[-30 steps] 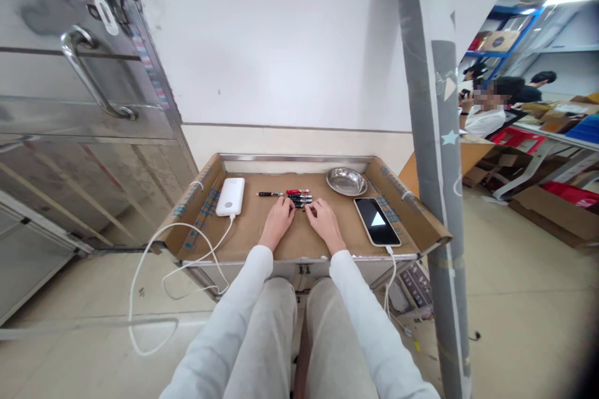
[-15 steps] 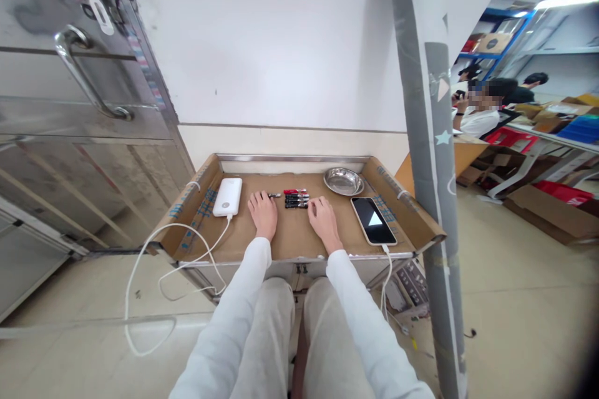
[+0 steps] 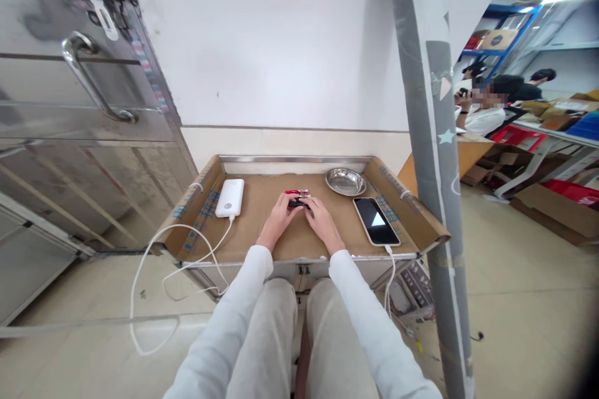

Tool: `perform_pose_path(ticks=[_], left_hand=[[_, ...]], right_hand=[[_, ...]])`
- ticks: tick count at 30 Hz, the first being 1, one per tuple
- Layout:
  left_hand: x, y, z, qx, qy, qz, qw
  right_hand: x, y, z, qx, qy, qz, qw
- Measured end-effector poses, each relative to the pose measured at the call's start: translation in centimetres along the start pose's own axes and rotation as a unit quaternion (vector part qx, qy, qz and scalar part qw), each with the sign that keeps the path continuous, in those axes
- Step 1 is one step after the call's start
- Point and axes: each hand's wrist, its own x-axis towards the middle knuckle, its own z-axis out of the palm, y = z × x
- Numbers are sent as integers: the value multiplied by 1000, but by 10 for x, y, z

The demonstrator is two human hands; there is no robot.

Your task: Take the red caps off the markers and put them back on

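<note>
A red marker [image 3: 296, 191] lies on the cardboard-covered tabletop, just past my fingertips. Below it is a row of black markers [image 3: 296, 204], partly hidden by my hands. My left hand [image 3: 279, 219] is closed with its fingertips at the left ends of the black markers. At their right ends, my right hand [image 3: 322, 221] is curled the same way, thumb and fingers bent inward. The two hands almost meet. How many black markers lie between them is hidden.
A white power bank [image 3: 229, 198] with a cable is on the left. Toward the right are a round metal dish [image 3: 345, 181] and a phone [image 3: 377, 222] on a cable. Cardboard side walls [image 3: 407, 206] edge the table. A wrapped pole [image 3: 437, 137] stands at right; people sit beyond.
My left hand has moved right from beside the row to the markers' left ends, and the separate black marker no longer shows at the left. My right hand stays by the right ends.
</note>
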Motion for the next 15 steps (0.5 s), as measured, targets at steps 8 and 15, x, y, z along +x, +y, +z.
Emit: perform_pose_path(ticks=[8, 15], left_hand=[[-3, 1, 0, -41, 44, -26, 998], [-3, 6, -8, -31, 100, -77, 992]], right_hand=[[-1, 3, 2, 55, -15, 7, 998], [-3, 7, 3, 64, 7, 59, 996]])
